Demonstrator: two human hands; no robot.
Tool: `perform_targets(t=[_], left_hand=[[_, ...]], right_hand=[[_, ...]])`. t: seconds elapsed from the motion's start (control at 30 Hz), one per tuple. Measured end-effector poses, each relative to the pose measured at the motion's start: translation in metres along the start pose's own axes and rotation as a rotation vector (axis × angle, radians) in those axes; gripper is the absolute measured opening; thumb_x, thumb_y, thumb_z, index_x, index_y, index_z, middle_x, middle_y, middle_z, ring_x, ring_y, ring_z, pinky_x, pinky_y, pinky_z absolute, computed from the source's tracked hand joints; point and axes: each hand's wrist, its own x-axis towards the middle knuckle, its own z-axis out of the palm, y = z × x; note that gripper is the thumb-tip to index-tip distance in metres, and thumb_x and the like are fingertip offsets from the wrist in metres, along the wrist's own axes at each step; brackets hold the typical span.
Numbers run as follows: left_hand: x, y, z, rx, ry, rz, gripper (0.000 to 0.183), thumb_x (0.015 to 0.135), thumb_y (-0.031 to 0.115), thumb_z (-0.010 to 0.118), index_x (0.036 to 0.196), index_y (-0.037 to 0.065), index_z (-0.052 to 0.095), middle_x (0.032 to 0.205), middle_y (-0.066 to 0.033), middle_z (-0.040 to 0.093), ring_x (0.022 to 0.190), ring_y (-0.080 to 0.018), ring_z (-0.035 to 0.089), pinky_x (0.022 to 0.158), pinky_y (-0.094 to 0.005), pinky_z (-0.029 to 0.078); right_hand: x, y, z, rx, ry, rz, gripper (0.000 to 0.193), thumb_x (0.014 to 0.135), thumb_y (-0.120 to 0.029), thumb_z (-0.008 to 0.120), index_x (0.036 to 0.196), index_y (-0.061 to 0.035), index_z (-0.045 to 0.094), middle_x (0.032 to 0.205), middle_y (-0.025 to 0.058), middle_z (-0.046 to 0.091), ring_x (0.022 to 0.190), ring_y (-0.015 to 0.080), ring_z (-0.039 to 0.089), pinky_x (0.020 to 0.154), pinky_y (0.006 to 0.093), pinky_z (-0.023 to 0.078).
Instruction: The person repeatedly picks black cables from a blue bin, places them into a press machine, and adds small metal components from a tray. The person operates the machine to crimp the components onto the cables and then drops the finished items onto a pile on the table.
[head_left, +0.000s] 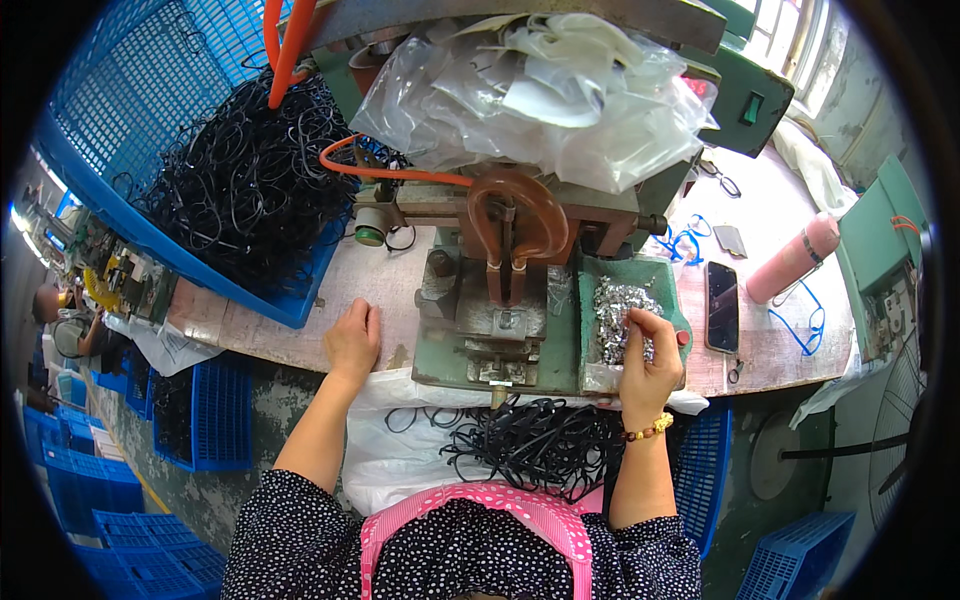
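Note:
My left hand (352, 343) rests loosely curled on the table's front edge, left of a green bench press (505, 320); nothing shows in it. Over a green tray (630, 268) of small silvery metal pieces (612, 322), my right hand (650, 365) has thumb and fingers pinched together. Whatever is between those fingertips is too small to make out. Black looped straps (545, 440) lie in a heap on white plastic sheeting (375, 430) at my lap, below the press.
A blue crate (130, 80) at the left holds a large tangle of black straps (250, 180). Clear plastic bags (560, 95) cover the press top. On the right lie a phone (721, 308), a pink bottle (793, 260) and blue-framed glasses (806, 325). A fan (895, 440) stands beyond.

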Motion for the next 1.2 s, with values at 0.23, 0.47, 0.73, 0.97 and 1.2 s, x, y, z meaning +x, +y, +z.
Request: perform_targets(t=[0.23, 0.47, 0.73, 0.97, 1.2], left_hand=[[-0.0003, -0.0005, 0.0011, -0.012, 0.019, 0.01, 0.019, 0.101, 0.028, 0.059, 0.093, 0.011, 0.055, 0.084, -0.0143, 0.068, 0.076, -0.0415, 0.065, 0.063, -0.0539, 0.048], [0.0, 0.0013, 0.0014, -0.052, 0.07, 0.019, 0.021, 0.101, 0.028, 0.061, 0.09, 0.01, 0.057, 0.077, -0.0182, 0.066, 0.072, -0.0447, 0.063, 0.06, -0.0535, 0.045], [-0.0002, 0.002, 0.0005, -0.048, 0.065, 0.008, 0.021, 0.101, 0.028, 0.06, 0.091, 0.01, 0.058, 0.078, -0.0181, 0.067, 0.073, -0.0441, 0.064, 0.061, -0.0529, 0.046], [-0.0015, 0.0011, -0.0001, -0.024, 0.042, 0.005, 0.02, 0.1, 0.027, 0.06, 0.091, 0.01, 0.055, 0.083, -0.0139, 0.068, 0.075, -0.0414, 0.065, 0.062, -0.0526, 0.048], [-0.0001, -0.0039, 0.0008, -0.058, 0.166, 0.058, 0.025, 0.094, 0.023, 0.067, 0.117, 0.013, 0.063, 0.118, -0.0145, 0.064, 0.109, -0.0359, 0.06, 0.086, -0.0466, 0.048]], right_hand=[[-0.0011, 0.0016, -0.0004, 0.025, -0.004, 0.006, 0.016, 0.093, 0.008, 0.065, 0.107, 0.0007, 0.071, 0.096, 0.0124, 0.071, 0.088, 0.0224, 0.07, 0.08, 0.0318, 0.055], [-0.0014, 0.001, -0.0004, 0.025, -0.003, 0.016, 0.016, 0.094, 0.007, 0.064, 0.107, 0.0003, 0.071, 0.096, 0.0122, 0.071, 0.086, 0.0223, 0.07, 0.079, 0.0319, 0.055], [0.0017, -0.0039, -0.0043, -0.058, -0.017, -0.057, 0.018, 0.091, 0.008, 0.066, 0.106, -0.0011, 0.071, 0.097, 0.0126, 0.07, 0.087, 0.0253, 0.069, 0.078, 0.0338, 0.055], [0.0024, -0.0058, -0.0037, -0.08, 0.008, -0.062, 0.019, 0.09, 0.009, 0.066, 0.105, -0.0012, 0.071, 0.098, 0.0134, 0.07, 0.09, 0.0267, 0.068, 0.081, 0.0354, 0.054], [0.0024, -0.0054, -0.0044, -0.114, 0.002, -0.112, 0.017, 0.091, 0.007, 0.066, 0.104, -0.0014, 0.072, 0.1, 0.0131, 0.071, 0.092, 0.0266, 0.067, 0.084, 0.0355, 0.054]])
